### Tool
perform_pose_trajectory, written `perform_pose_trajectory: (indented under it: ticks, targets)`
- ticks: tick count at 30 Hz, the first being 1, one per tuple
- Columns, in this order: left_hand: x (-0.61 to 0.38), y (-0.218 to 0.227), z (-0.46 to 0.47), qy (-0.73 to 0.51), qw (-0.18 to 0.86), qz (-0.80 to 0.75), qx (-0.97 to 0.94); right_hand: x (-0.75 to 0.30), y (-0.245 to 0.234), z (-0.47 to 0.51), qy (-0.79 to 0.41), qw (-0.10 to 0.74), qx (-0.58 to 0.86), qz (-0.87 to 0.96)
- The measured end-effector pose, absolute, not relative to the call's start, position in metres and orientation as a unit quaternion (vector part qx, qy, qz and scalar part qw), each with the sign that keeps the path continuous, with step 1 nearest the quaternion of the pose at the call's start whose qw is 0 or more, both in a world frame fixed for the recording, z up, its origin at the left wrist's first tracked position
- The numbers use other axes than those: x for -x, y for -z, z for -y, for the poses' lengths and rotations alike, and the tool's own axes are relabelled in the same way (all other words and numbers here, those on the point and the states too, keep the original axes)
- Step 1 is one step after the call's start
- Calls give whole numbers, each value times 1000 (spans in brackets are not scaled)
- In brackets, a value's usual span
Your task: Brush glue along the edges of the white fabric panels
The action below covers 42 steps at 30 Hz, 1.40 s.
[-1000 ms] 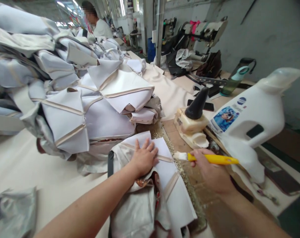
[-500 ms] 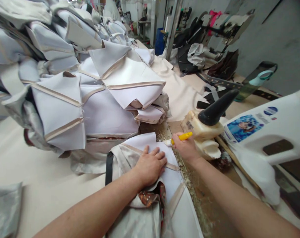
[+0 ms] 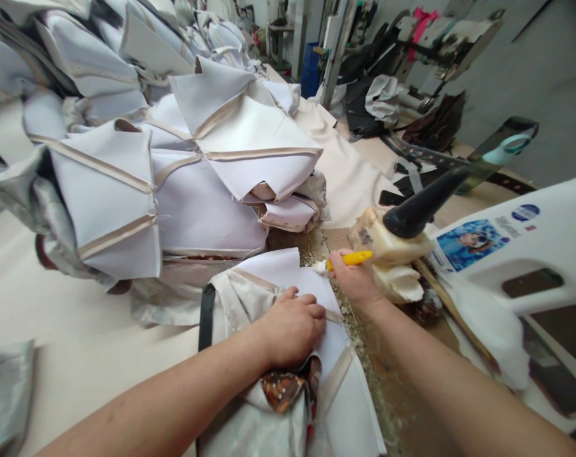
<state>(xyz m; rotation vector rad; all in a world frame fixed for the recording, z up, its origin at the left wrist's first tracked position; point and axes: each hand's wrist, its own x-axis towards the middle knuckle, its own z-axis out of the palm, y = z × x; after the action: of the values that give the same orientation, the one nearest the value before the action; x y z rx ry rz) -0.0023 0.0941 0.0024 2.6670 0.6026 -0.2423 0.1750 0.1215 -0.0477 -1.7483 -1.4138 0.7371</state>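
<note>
The left hand (image 3: 292, 327) lies palm down, fingers spread and slightly curled, pressing on a white fabric piece (image 3: 288, 279) with beige tape strips that rests near the front of the table (image 3: 69, 355). It grips nothing; it only holds the piece flat. A patterned brown lining (image 3: 288, 387) shows from under the wrist.

The right hand (image 3: 357, 282) is closed around a yellow-handled brush (image 3: 347, 259), whose pale bristle end touches the far right edge of the same fabric piece. The brush lies roughly level, its handle pointing right.

Just right of that hand stands a glue-crusted pot (image 3: 387, 251) with a black cone-shaped spout (image 3: 421, 206) tilted to the right. Further right lies a large white plastic jug (image 3: 521, 254) with a blue label, on its side.

Behind the fabric piece, to the left and far, rises a tall pile of folded white pieces (image 3: 183, 165) with the same beige tape. At the far right of the table are dark cloths and a bottle with a teal lid (image 3: 502, 149)
</note>
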Motion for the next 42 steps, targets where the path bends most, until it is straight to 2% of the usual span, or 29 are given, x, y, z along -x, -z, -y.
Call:
perform_pose_trajectory:
  ticks: [4, 9, 15, 25, 29, 34, 42]
  targets:
    - [5, -2, -94, 103, 200, -212, -951, -181, 27, -75, -337, 319, 693, 552]
    - [6, 4, -93, 89, 199, -218, -951, -185, 13, -44, -355, 317, 667, 573]
    - [6, 6, -94, 81, 200, -228, -950, -193, 25, -38, -290, 352, 667, 589]
    - [6, 5, -95, 85, 207, -224, -949, -196, 19, -10, -260, 299, 612, 684]
    - [7, 7, -96, 79, 206, -227, -948, -197, 17, -12, -231, 312, 617, 684]
    - [7, 10, -95, 70, 218, -235, -945, -197, 24, -26, -279, 305, 617, 670]
    - [6, 11, -96, 78, 215, -234, -945, -182, 51, -118, -257, 366, 674, 588]
